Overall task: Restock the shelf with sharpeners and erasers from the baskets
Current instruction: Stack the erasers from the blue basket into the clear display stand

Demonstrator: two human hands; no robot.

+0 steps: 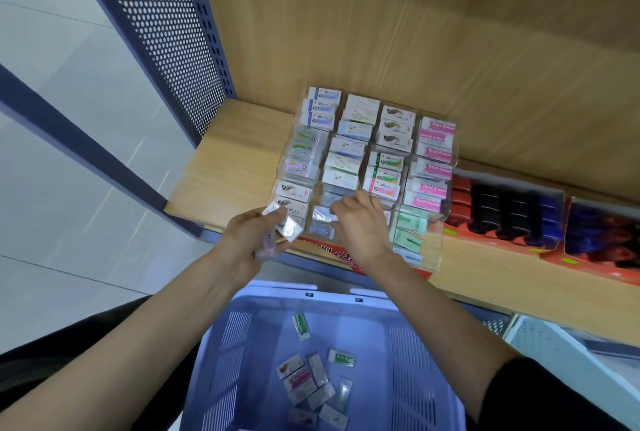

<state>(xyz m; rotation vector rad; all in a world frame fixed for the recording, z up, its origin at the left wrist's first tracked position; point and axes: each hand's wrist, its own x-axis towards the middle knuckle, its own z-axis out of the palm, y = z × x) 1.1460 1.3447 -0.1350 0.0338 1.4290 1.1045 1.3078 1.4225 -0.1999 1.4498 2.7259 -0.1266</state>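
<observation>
The left hand [247, 240] grips a few wrapped erasers [277, 235] at the front edge of the clear tray [434, 245] on the shelf [221, 167], long axes pointing toward it. The right hand [360, 226] curls its fingers into a front compartment; whether it holds something, I cannot tell

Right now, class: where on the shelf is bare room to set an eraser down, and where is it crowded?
Bare shelf wood lies between the perforated side panel and the clear tray. The tray and red boxes are crowded.
</observation>
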